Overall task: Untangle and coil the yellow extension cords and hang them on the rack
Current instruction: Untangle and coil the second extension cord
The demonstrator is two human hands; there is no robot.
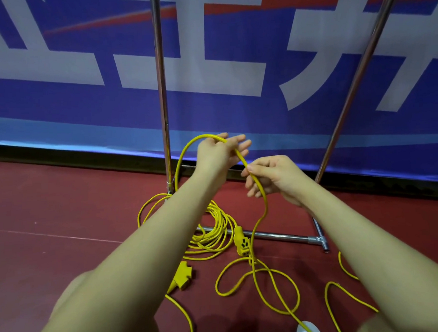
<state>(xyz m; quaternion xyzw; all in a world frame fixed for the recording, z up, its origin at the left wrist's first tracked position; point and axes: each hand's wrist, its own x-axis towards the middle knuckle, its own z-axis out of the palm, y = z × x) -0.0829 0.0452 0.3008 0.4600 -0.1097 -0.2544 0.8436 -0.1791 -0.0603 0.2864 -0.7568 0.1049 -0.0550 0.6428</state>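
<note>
Yellow cord in hand: a yellow extension cord (pixel 261 194) arches over the left hand, passes through the right hand, then drops in a long curve to the floor.
Left hand: the left hand (pixel 218 153) is raised in the middle of the scene, fingers mostly straight and spread toward the far banner; the cord lies draped across it near the thumb side, and whether the thumb clamps it cannot be told.
Right hand: the right hand (pixel 271 177), just right of and slightly nearer than the left, pinches the cord between thumb and curled fingers.
Hanging loop: from the left hand the cord falls away to the left in a wide bend toward the foot of the rack.
Cord pile: a bundle of coiled cord (pixel 213 232) lies on the floor beneath the forearms, resting against the rack's base bar.
Sockets: one yellow socket block (pixel 242 243) lies just right of the pile, touching the base bar; another yellow plug block (pixel 182 275) lies nearer, partly hidden by the left forearm.
Loose loops: open loops of cord (pixel 275 289) sprawl on the near floor, with further bends at the near right.
Rack: a metal rack (pixel 162 92) stands behind, one upright straight, one slanted at right.
Surroundings: a dark red floor (pixel 63 212); a blue banner (pixel 82 104) with large white characters along the far side.
</note>
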